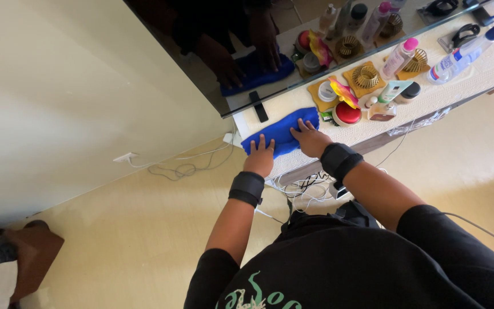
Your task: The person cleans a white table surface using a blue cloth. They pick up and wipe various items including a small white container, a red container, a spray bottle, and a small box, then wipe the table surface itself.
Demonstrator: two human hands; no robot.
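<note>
Both hands lay flat, fingers spread, on a blue cloth (pixel 280 134) at the near end of a white counter (pixel 487 68); neither was closed around anything. The left hand (pixel 260 158) pressed the cloth's near corner by the counter edge, and the right hand (pixel 311 139) rested on its middle. Black bands circled both wrists. Below the edge, a tangle of white cables (pixel 304 191) hung toward the floor; a forearm drawn back carelessly could probably have snagged them. Just beyond the cloth stood a red-lidded jar (pixel 347 113) and a small white jar (pixel 327 91) on a yellow mat, with a pink-and-yellow item (pixel 344 92) between them. A wide sweep to the right would likely have knocked these over. A black remote (pixel 259 106) lay beside the cloth, touching the mirror's base, and could have been pushed off. Farther along, tall bottles (pixel 400 56) looked easily toppled.
</note>
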